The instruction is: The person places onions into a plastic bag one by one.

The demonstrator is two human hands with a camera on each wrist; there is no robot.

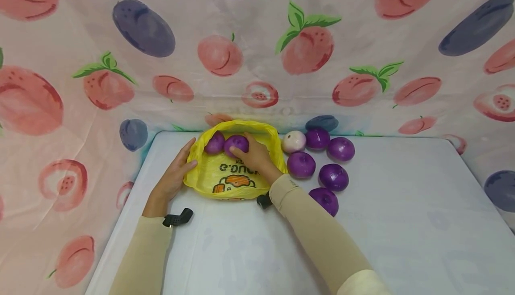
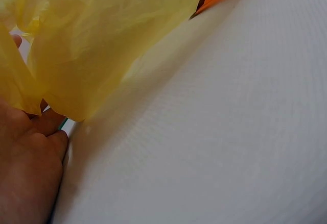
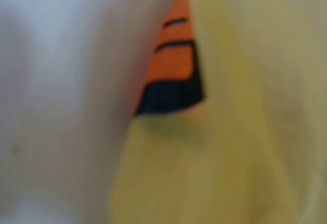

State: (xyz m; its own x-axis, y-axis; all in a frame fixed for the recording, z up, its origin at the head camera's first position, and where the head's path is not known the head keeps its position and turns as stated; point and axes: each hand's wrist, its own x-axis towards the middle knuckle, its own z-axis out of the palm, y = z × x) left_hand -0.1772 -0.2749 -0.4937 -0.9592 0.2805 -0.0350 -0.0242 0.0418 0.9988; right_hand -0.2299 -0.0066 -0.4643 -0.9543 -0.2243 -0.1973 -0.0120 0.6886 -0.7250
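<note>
A yellow plastic bag (image 1: 209, 183) with printed letters and an orange drawing lies with its mouth spread on the table. My right hand (image 1: 257, 155) is inside its mouth, thumb and fingers gripping a red onion (image 1: 235, 142). Just left of it, another red onion (image 1: 214, 143) rests in the bag. My left hand (image 1: 175, 174) lies along the bag's left rim, fingers straight and thumb touching the plastic. In the left wrist view, the bag (image 2: 92, 50) covers part of the left hand (image 2: 28, 157). The right wrist view is blurred and shows the bag (image 3: 168, 168), not the fingers.
Right of the bag sit several more red onions (image 1: 301, 165), with a pale one (image 1: 294, 141) among them. One (image 1: 325, 201) is partly behind my right sleeve. A fruit-printed cloth (image 1: 257, 62) hangs behind the white table (image 1: 402, 223).
</note>
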